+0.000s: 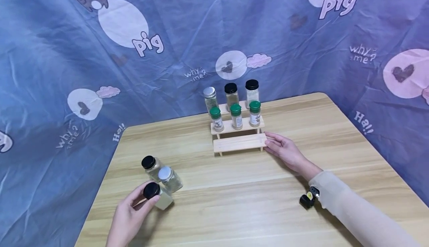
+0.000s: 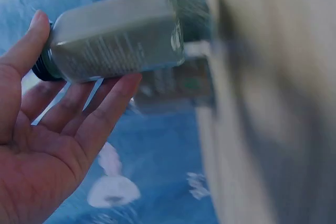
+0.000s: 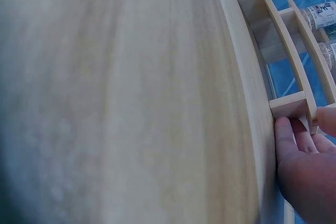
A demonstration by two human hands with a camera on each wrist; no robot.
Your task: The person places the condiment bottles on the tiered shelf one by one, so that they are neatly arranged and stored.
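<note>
My left hand (image 1: 129,213) pinches a square glass spice jar (image 1: 164,201) by its black lid, thumb on one side and fingers on the other. In the left wrist view, pale powder fills that jar (image 2: 118,32). Right beside it stand a silver-lidded jar (image 1: 172,183) and another black-lidded jar (image 1: 154,168). At the right end of a stepped wooden rack (image 1: 239,143), my right hand (image 1: 289,153) grips the lowest shelf. The right wrist view has the thumb above the rack's end (image 3: 289,102) and fingers below.
Three green-capped jars (image 1: 236,117) line the rack's middle step. Behind them on the top step are a silver-lidded jar (image 1: 211,102) and two black-lidded ones (image 1: 232,97). A small black object (image 1: 306,200) lies by the right sleeve. Blue printed cloth (image 1: 181,27) hangs behind the table.
</note>
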